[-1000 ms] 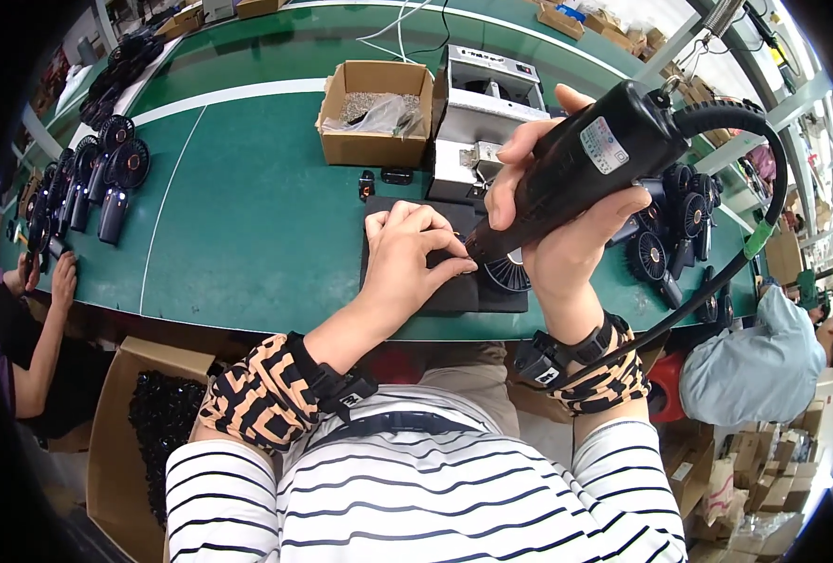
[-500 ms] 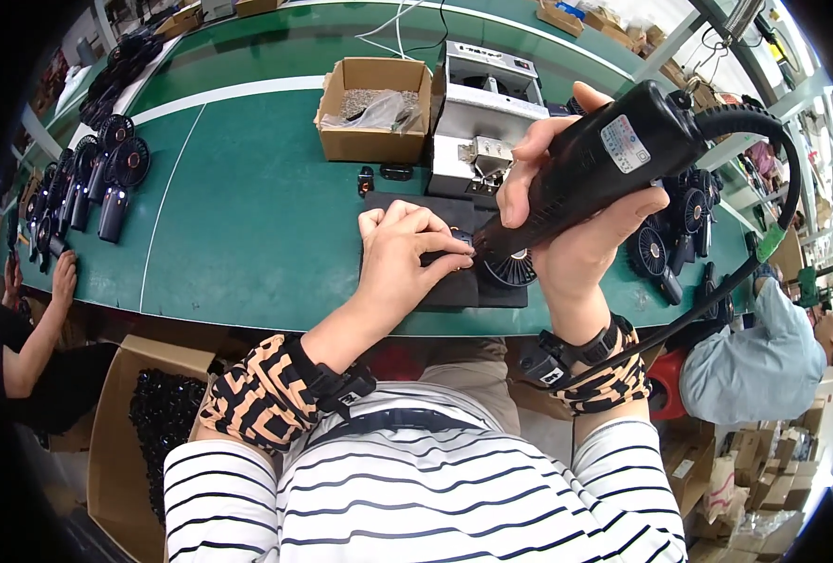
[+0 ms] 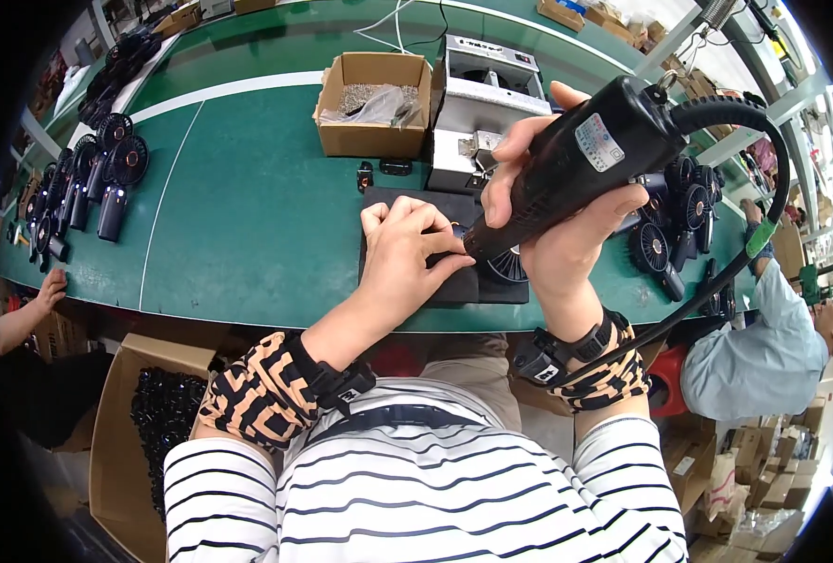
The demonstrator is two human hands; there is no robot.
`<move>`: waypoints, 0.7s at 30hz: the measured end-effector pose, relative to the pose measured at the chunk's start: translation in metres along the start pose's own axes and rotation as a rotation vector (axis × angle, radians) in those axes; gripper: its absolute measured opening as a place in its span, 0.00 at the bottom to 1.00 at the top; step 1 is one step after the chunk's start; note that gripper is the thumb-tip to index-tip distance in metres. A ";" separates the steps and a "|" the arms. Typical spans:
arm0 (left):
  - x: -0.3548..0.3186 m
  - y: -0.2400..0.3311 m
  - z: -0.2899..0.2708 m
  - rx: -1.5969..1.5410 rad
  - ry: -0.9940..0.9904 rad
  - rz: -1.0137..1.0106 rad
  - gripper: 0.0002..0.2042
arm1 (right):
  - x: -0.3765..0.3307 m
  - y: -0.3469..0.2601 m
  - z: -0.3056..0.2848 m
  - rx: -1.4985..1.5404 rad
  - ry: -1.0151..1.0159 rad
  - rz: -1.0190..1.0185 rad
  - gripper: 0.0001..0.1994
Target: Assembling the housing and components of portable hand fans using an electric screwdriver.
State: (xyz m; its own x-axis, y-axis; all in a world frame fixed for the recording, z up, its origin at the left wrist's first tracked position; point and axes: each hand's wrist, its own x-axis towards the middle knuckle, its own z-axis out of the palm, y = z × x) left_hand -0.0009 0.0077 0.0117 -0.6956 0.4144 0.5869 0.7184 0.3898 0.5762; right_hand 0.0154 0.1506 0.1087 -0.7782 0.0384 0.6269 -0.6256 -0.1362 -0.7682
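Observation:
My right hand [image 3: 567,239] is wrapped round a thick black electric screwdriver [image 3: 567,155], held tilted with its lower end pointing down to the left. Close against that end, my left hand [image 3: 400,249] has thumb and forefinger pinched together. Whatever sits between those fingertips is too small or hidden to name. Beneath both hands lies a black foam pad [image 3: 454,293]. A black handheld fan [image 3: 507,268] rests on the pad, its round grille partly covered by the screwdriver and my right hand.
A cardboard box [image 3: 371,143] of small metal parts stands beyond my left hand, beside a metal machine [image 3: 487,84]. Fans are piled at left [image 3: 112,211] and right [image 3: 651,249]. The screwdriver's cable [image 3: 780,178] loops down on the right. Co-workers sit on both sides.
The screwdriver and my right hand have shifted slightly left, bringing its lower end nearer my left fingertips. The left co-worker's hand has drawn back to the table edge; the right co-worker's arm has reached forward.

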 end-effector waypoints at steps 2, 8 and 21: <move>0.000 0.001 -0.001 0.040 0.002 0.015 0.07 | -0.001 0.001 0.001 0.003 0.003 0.005 0.52; 0.000 0.003 -0.002 0.054 -0.035 0.023 0.09 | -0.002 0.000 0.002 -0.009 0.004 0.010 0.52; -0.008 -0.014 0.000 0.178 -0.112 0.038 0.22 | 0.012 0.011 -0.014 -0.088 0.059 -0.044 0.51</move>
State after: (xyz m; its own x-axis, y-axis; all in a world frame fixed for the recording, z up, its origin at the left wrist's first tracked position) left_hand -0.0056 -0.0012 -0.0008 -0.6697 0.5164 0.5337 0.7414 0.5070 0.4396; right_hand -0.0014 0.1632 0.1055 -0.7500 0.1009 0.6536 -0.6598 -0.0462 -0.7500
